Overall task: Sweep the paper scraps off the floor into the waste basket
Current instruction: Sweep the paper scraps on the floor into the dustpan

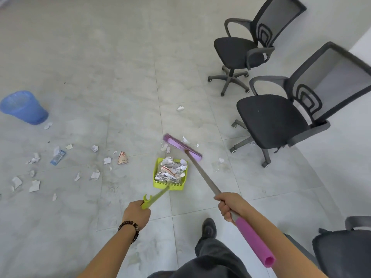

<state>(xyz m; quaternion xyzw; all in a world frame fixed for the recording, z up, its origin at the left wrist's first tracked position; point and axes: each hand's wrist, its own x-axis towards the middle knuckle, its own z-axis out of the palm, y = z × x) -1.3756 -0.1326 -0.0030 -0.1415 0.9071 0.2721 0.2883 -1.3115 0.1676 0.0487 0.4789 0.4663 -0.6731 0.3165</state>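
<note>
My left hand grips the handle of a lime-green dustpan that sits on the floor, piled with crumpled paper scraps. My right hand grips the shaft of a purple broom, whose head rests on the tiles just beyond the dustpan. A few scraps lie beside the broom head. Several more scraps are scattered over the floor to the left. The blue waste basket stands at the far left, apart from the dustpan.
Two black mesh office chairs on castors stand to the right, and part of a third shows at the bottom right. My shoe and trouser leg are below the dustpan. A blue wrapper lies among the left scraps.
</note>
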